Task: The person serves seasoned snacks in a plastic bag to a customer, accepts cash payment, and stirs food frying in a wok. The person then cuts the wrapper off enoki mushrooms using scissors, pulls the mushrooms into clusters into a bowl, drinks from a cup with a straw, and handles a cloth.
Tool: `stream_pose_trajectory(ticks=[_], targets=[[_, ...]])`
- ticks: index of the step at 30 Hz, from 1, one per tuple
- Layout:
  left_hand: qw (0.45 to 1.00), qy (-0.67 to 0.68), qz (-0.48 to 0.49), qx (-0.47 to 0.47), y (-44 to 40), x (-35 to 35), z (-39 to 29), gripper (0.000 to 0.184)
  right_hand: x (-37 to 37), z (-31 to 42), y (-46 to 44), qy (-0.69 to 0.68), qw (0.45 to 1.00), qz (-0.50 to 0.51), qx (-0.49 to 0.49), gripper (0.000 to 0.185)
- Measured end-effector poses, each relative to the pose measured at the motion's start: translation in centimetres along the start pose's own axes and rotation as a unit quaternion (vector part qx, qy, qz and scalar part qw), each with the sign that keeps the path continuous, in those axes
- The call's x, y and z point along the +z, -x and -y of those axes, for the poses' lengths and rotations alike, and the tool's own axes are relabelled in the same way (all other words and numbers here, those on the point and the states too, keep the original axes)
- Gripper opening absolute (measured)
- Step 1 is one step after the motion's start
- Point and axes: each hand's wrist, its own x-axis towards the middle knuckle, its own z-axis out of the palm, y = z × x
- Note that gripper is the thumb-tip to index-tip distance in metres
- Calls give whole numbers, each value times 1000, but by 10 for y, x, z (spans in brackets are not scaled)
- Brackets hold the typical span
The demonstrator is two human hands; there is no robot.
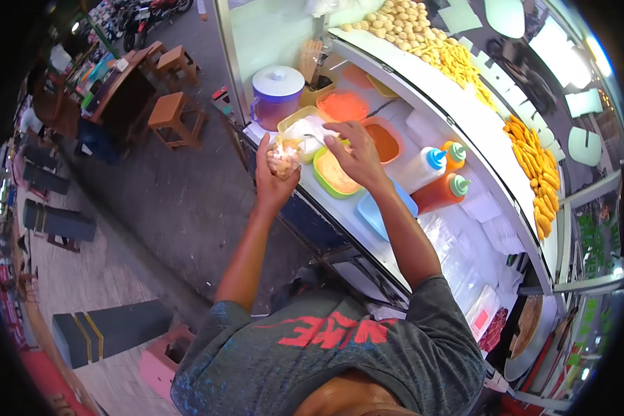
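My left hand is wrapped round a clear plastic bag of food pieces, held upright beside the counter's edge. Over the seasoning tubs, my right hand has its thumb and forefinger close to a spoon; whether they grip it cannot be made out. The spoon lies over a tub of white powder. Just below my right hand is a green-rimmed tub of pale orange powder. Behind it are a tub of brown-red powder and a tub of bright orange powder.
A lidded purple container stands at the counter's far left corner. Squeeze bottles and a blue tub are to the right. Fried snacks line the upper shelf. Brown stools stand on the ground to the left.
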Motion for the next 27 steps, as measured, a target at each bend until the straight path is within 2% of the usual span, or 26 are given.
stream_pose_trajectory(ticks=[2,5,6,7,9,13,15,16,17,19,23,24,27], targets=[[999,25,9,30,-6,8,-1,87,-4,26,-15,-95,994,0,49,25],[993,-18,41,109,-11,34,-21,87,-48,46,-28,17,991,122,44,22],[994,78,44,69,-13,51,-33,88,-63,53,-32,29,994,100,26,18],[993,72,42,79,-22,63,-33,90,-76,53,-37,58,995,81,0,17],[983,20,37,177,-53,93,-35,93,-97,46,-55,111,991,58,-56,16],[964,-5,14,267,-127,167,-72,106,-157,13,-126,214,975,-28,-57,14],[971,-48,47,229,-147,187,-87,112,-194,-6,-164,263,960,-53,-76,12],[969,-46,49,237,-149,191,-91,113,-209,-13,-177,254,965,-55,-32,11],[971,-2,51,235,-147,190,-93,110,-220,-23,-189,223,974,-45,-18,13],[968,82,61,228,-130,178,-92,104,-232,-62,-214,276,960,-29,28,14],[978,61,64,191,-83,119,-56,84,-219,-163,-236,381,922,-40,57,19],[984,41,63,160,-69,103,-42,78,-213,-196,-240,398,916,-47,28,18],[996,15,40,76,-33,61,-17,66,-187,-266,-244,374,916,-91,116,15]])
